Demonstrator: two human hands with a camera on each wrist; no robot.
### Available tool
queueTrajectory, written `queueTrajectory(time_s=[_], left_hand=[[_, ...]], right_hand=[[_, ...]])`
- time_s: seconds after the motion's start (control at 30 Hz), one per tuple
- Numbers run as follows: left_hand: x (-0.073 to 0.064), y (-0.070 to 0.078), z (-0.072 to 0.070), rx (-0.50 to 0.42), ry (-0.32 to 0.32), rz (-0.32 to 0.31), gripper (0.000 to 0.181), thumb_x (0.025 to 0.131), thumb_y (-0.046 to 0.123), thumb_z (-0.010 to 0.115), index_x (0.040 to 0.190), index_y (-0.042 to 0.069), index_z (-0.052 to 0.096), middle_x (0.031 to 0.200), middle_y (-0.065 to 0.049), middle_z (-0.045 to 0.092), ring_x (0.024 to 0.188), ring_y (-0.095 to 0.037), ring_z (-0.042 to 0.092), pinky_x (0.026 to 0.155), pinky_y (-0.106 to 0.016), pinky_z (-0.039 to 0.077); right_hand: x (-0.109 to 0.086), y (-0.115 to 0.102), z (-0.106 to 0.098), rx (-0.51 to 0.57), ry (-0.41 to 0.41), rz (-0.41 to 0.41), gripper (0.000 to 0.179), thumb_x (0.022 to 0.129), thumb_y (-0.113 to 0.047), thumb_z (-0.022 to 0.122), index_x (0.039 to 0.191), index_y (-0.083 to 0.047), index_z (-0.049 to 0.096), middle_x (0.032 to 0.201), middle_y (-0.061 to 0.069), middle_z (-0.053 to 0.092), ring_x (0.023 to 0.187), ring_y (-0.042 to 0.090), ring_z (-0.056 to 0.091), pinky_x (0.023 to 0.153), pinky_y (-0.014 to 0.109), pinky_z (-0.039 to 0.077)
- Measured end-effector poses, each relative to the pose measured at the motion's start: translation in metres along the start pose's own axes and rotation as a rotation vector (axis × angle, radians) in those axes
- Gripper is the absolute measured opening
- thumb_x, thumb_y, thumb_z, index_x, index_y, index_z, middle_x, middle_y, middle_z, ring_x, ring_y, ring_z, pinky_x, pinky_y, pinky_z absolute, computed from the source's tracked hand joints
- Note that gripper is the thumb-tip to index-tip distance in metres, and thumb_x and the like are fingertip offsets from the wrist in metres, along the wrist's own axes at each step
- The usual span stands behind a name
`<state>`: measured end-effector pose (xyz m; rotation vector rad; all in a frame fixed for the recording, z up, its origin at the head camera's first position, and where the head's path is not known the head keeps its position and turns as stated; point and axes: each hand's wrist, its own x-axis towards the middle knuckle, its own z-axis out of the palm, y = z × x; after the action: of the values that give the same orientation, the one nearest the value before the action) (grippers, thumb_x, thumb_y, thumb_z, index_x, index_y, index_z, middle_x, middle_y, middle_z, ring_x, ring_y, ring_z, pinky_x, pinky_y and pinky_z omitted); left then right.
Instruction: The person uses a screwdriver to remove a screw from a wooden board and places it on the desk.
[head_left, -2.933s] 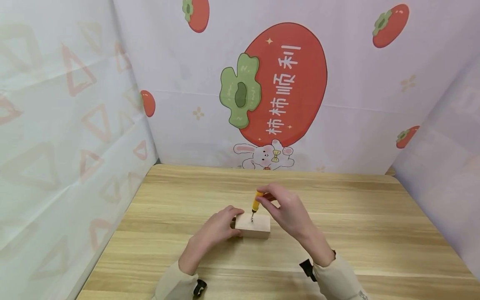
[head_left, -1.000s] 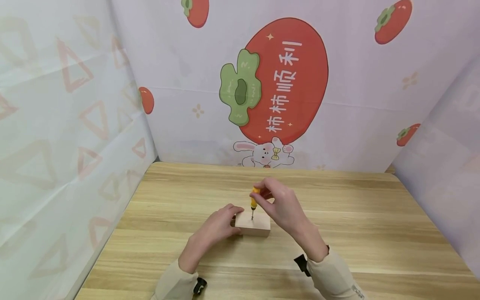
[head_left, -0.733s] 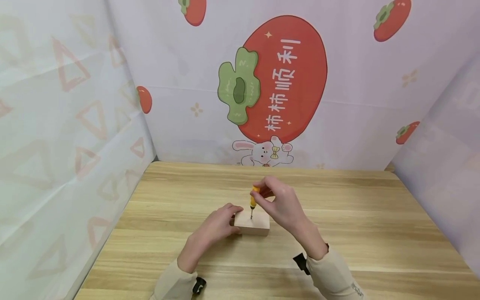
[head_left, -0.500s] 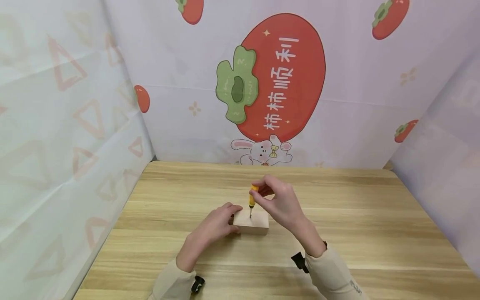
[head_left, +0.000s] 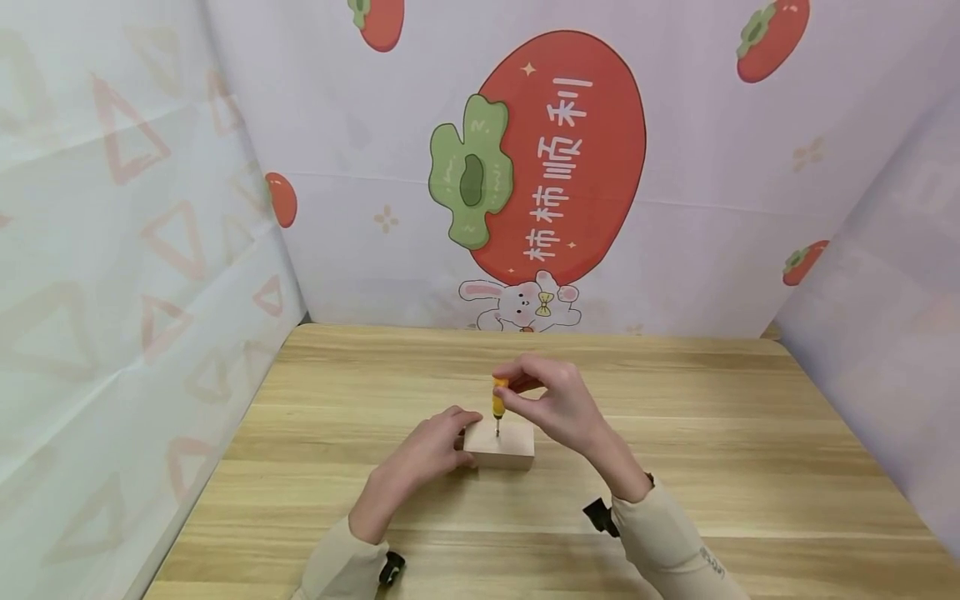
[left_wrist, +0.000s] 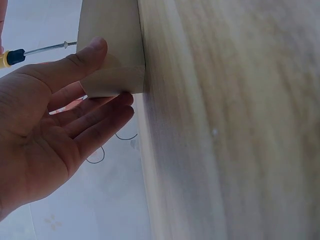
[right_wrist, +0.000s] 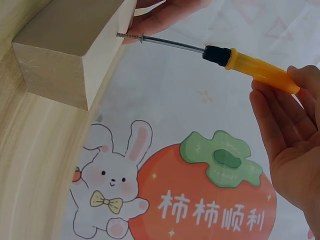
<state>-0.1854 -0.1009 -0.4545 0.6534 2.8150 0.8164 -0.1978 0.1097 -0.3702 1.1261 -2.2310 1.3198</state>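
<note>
Yellow and probably light, the screwdriver (right_wrist: 217,55) is pinched by its handle in my right hand (head_left: 558,404), tip at the screw (right_wrist: 131,36) on the wooden block (head_left: 501,451) (likely stiff), best held by the end my left hand (head_left: 429,447) grips.

We log a pale wooden block (head_left: 506,446), plain, rectangular, lying flat. Around the middle of the block's top we have a metal screw (right_wrist: 130,36), upright, partly sunk (some thread showing). Above the block, near vertical: a screwdriver (right_wrist: 217,55), yellow handle, black collar, slim silver shaft, tip at the screw's head.
</note>
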Motion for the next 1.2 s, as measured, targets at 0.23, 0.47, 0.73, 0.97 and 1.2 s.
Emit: queueTrajectory(time_s=[0.23,0.47,0.73,0.97,1.2], left_hand=[[0.0,-0.001,0.0,-0.006,0.002,-0.008,0.059,0.081,0.019,0.083,0.133,0.004,0.06,0.121,-0.008,0.064,0.101,-0.02,0.064,0.089,-0.039,0.054],[-0.001,-0.001,0.0,-0.016,0.014,-0.021,0.058,0.08,0.018,0.083,0.132,0.003,0.061,0.12,-0.009,0.064,0.101,-0.02,0.064,0.089,-0.039,0.054],[0.0,0.001,0.003,-0.035,0.021,-0.039,0.058,0.08,0.018,0.083,0.131,0.003,0.061,0.121,-0.009,0.064,0.1,-0.02,0.064,0.088,-0.039,0.054],[0.001,0.0,0.003,-0.037,0.021,-0.031,0.057,0.081,0.016,0.083,0.132,0.003,0.061,0.12,-0.008,0.064,0.099,-0.019,0.063,0.088,-0.037,0.054],[0.0,0.0,0.001,-0.036,0.015,-0.027,0.057,0.082,0.017,0.082,0.133,0.004,0.06,0.12,-0.009,0.064,0.1,-0.02,0.064,0.089,-0.039,0.054]], right_hand=[[0.004,0.005,-0.009,0.084,-0.122,-0.007,0.02,0.085,-0.002,0.076,0.104,-0.007,0.075,0.095,0.006,0.076,0.081,0.011,0.072,0.074,0.027,0.06],[0.004,0.005,-0.001,0.029,-0.091,0.02,0.019,0.085,-0.003,0.076,0.104,-0.007,0.072,0.098,0.004,0.075,0.083,0.013,0.073,0.075,0.028,0.06],[0.0,-0.008,0.009,-0.069,-0.007,0.104,0.027,0.081,-0.007,0.081,0.105,-0.009,0.069,0.097,0.001,0.071,0.085,0.014,0.071,0.073,0.026,0.059],[0.0,-0.003,0.005,0.071,-0.009,0.174,0.02,0.083,-0.008,0.079,0.102,-0.008,0.071,0.093,0.003,0.074,0.083,0.014,0.072,0.076,0.029,0.06],[0.003,0.017,-0.002,0.193,-0.097,0.071,0.017,0.086,-0.003,0.075,0.102,-0.005,0.072,0.095,0.009,0.074,0.082,0.013,0.071,0.074,0.028,0.059]])
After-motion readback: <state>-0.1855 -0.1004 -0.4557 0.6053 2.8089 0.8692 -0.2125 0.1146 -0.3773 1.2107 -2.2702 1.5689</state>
